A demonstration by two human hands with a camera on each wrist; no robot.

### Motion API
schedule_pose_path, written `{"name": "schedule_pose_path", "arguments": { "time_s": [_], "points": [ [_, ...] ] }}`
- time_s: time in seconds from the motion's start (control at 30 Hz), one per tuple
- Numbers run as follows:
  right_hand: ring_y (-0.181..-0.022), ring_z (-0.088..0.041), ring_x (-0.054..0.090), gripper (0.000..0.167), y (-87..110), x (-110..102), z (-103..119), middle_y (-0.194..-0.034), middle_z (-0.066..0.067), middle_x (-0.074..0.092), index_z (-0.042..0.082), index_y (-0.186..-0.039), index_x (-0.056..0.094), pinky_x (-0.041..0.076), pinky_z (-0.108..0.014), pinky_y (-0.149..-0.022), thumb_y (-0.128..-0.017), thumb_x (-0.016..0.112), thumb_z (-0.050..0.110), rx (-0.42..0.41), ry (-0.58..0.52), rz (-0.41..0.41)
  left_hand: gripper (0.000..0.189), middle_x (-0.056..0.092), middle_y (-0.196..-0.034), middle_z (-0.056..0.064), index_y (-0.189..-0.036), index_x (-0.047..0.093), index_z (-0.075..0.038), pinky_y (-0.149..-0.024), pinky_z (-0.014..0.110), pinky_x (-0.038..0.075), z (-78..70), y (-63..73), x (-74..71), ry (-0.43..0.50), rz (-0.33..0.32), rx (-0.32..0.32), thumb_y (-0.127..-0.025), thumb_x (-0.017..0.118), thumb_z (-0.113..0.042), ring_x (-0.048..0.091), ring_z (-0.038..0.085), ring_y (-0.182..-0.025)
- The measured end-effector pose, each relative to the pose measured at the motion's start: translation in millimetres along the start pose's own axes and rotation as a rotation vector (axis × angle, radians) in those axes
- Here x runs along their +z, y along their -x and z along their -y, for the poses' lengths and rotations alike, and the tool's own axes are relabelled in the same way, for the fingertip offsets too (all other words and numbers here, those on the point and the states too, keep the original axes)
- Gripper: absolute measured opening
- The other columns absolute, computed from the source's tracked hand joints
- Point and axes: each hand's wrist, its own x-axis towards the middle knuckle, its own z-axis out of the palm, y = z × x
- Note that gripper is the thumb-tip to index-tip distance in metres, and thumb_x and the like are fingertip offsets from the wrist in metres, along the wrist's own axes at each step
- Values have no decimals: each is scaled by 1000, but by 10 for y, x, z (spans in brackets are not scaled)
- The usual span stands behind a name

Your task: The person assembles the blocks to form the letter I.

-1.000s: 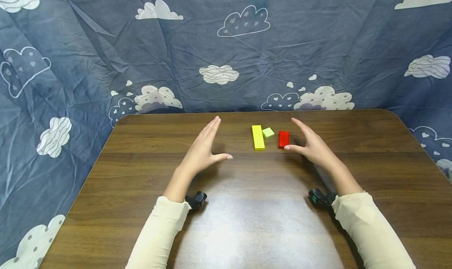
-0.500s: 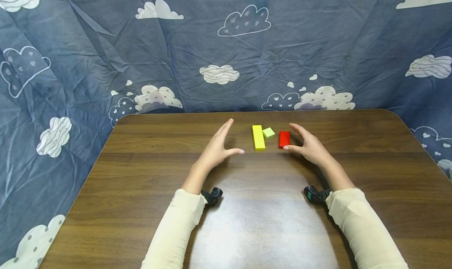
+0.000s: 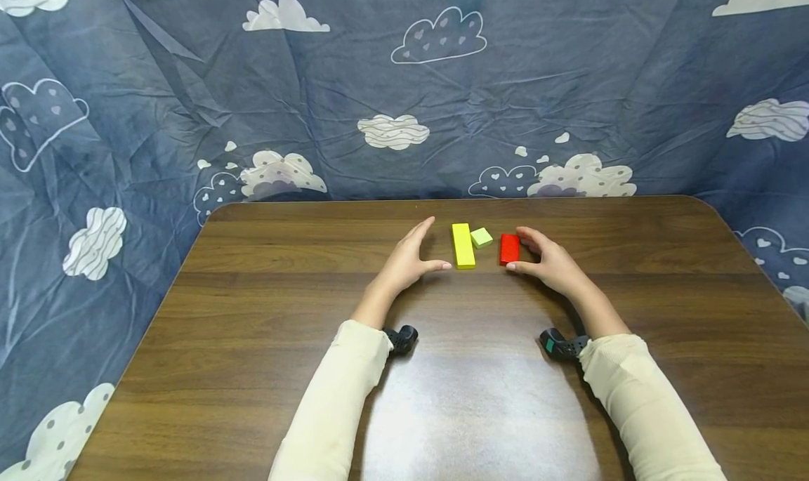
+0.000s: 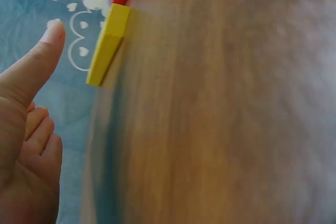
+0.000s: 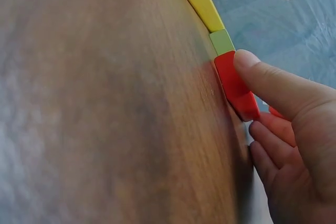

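Observation:
A red rectangular block (image 3: 509,249) lies on the table at the far middle. My right hand (image 3: 553,263) is around it, thumb at its near end and fingers curled at its far right corner. In the right wrist view the thumb (image 5: 262,74) overlaps the red block (image 5: 233,85). My left hand (image 3: 404,262) is spread left of a long yellow block (image 3: 463,246), thumb extended toward its near end with a small gap. The left wrist view shows that thumb (image 4: 37,64) apart from the yellow block (image 4: 109,43). A small light green block (image 3: 482,238) lies beside the yellow one.
The brown wooden table (image 3: 253,326) ends just beyond the blocks. Behind it hangs a blue cloth (image 3: 284,95) with white clouds. A dark wrist camera (image 3: 402,339) sits on the left wrist, another camera (image 3: 561,344) on the right.
My left hand has moved right, closer to the yellow block. My right hand's fingers have drawn in around the red block's far end. The blocks have not visibly moved.

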Motion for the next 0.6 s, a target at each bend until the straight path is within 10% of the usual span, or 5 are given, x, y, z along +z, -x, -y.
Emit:
{"name": "schedule_pose_path", "arguments": {
  "time_s": [0.6],
  "points": [
    [-117, -41, 40, 69, 4, 31, -25, -130, -27, 41, -3, -132, 35, 29, -50, -97, -78, 71, 19, 18, 4, -25, 92, 30, -143, 8, -142, 25, -8, -104, 28, 23, 6, -165, 231, -63, 68, -109, -70, 75, -36, 27, 19, -130]
  ]
}}
